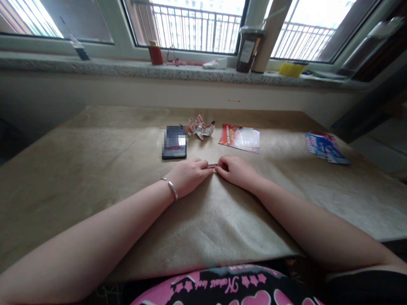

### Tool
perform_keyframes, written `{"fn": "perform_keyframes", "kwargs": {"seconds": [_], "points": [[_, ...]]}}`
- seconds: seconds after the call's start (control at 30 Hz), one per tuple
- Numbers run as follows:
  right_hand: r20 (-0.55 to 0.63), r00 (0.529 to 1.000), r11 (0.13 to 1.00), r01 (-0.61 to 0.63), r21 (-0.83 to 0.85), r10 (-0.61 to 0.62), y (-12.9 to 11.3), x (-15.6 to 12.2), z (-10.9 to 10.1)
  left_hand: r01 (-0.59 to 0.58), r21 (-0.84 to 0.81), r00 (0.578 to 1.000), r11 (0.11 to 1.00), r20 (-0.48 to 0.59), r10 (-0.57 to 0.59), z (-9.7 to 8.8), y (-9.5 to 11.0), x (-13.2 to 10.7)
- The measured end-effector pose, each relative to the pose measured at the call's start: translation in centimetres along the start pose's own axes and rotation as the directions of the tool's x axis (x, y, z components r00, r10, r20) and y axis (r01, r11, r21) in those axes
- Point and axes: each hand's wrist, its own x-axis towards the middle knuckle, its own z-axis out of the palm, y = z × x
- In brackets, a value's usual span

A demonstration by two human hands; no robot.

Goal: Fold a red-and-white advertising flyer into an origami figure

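Observation:
My left hand (pixel 188 174) and my right hand (pixel 237 169) rest together on the tan cloth-covered table (pixel 95 178), fingers curled and pinched on a small folded piece of red and white paper (pixel 212 166) between them. Only a sliver of the paper shows. A silver bangle (pixel 171 187) circles my left wrist. Just beyond my left hand lies a dark phone (pixel 174 142), face up.
A folded paper figure (pixel 201 126) in red and white sits behind the phone. A stack of red printed sheets (pixel 241 137) lies to its right, and blue printed sheets (pixel 324 147) near the right edge. The windowsill (pixel 127 67) holds a red cup (pixel 155 54), a jar (pixel 248 51) and a yellow object (pixel 292 68).

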Motion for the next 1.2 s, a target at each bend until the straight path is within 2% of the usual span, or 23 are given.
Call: {"fn": "perform_keyframes", "kwargs": {"seconds": [0.23,0.33,0.43,0.53,0.87,1.2], "points": [[-0.046,0.997,0.998,0.06,0.025,-0.059,0.5,-0.4,0.2,0.045,-0.047,0.999,0.998,-0.001,-0.045,0.1,0.0,0.0],[-0.093,0.987,0.99,0.138,0.039,-0.134,0.9,-0.8,0.0,0.071,-0.078,0.997,0.994,0.01,-0.071,0.1,0.0,0.1],[-0.095,0.957,0.961,0.269,-0.057,-0.274,1.0,-1.2,-0.3,0.102,-0.104,0.995,0.989,-0.002,-0.103,0.3,0.0,0.1],[-0.069,0.942,0.939,0.318,-0.134,-0.329,0.9,-1.4,-0.5,0.112,-0.126,0.993,0.986,-0.022,-0.116,0.6,-0.1,0.1],[-0.058,0.97,0.966,0.229,-0.12,-0.237,0.0,-1.3,-0.2,0.115,-0.159,0.992,0.981,-0.036,-0.122,0.7,-0.3,0.2],[-0.047,0.986,0.978,0.152,-0.144,-0.16,-0.8,-1.3,-0.4,0.053,-0.077,0.997,0.996,-0.05,-0.057,0.5,0.1,0.0]]}}
